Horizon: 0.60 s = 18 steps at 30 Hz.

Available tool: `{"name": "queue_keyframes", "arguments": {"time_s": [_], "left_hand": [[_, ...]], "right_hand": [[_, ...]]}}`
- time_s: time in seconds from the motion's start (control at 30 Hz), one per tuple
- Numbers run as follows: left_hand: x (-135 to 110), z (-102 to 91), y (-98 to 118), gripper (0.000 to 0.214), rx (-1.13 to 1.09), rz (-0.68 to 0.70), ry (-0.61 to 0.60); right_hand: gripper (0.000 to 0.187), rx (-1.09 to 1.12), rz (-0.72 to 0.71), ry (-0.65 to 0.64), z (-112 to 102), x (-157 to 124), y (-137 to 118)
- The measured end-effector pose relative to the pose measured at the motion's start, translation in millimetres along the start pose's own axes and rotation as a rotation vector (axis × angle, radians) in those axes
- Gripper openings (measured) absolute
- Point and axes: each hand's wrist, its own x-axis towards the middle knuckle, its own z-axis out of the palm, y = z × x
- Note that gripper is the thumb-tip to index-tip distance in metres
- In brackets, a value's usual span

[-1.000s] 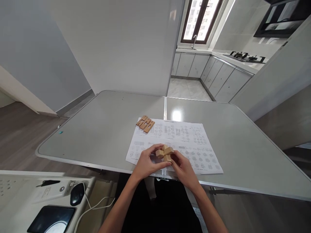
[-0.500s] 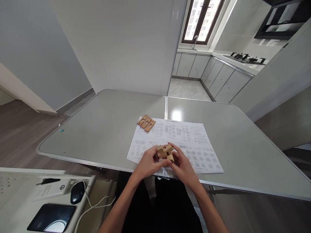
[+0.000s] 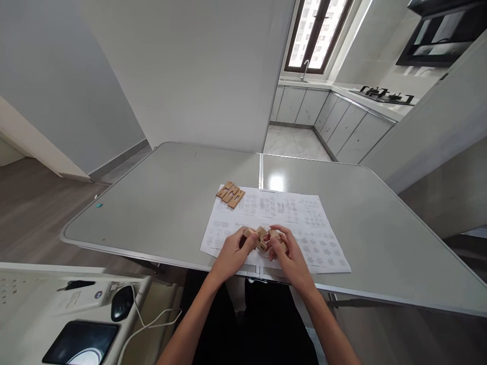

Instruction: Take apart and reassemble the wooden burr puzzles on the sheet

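Note:
Just above the near part of the printed sheet, my left hand is closed around a light wooden burr puzzle, thumb across its near side. A dark mark shows on one of the puzzle's block ends. My right hand is curled round a wooden puzzle piece at the right side of the puzzle. Fingers partly cover this piece, so I cannot tell whether it still touches the rest. Several flat brown wooden pieces with cut-outs lie together at the sheet's far left corner.
The grey table has a metal seam down its middle. At lower left, a white surface carries a dark-screened device, a black mouse, a white box and a white cable.
My hands have moved slightly apart. The compact puzzle now looks more spread out, with my right fingers curled over a piece on its right. The flat pieces and sheet stay put.

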Motion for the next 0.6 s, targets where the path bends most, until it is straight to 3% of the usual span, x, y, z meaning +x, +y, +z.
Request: {"name": "queue_keyframes", "arguments": {"time_s": [0.13,0.43,0.6], "left_hand": [[-1,0.6,6,0.041,0.043,0.04,-0.099],[-1,2.2,4,0.046,0.135,0.041,-0.054],[0,3.8,2,0.045,0.099,0.026,0.046]], "right_hand": [[0.047,0.0,0.009,-0.019,-1,1,-3],[0.056,0.038,0.051,0.09,-1,1,-2],[0.046,-0.006,-0.046,0.092,4,-2,-17]]}}
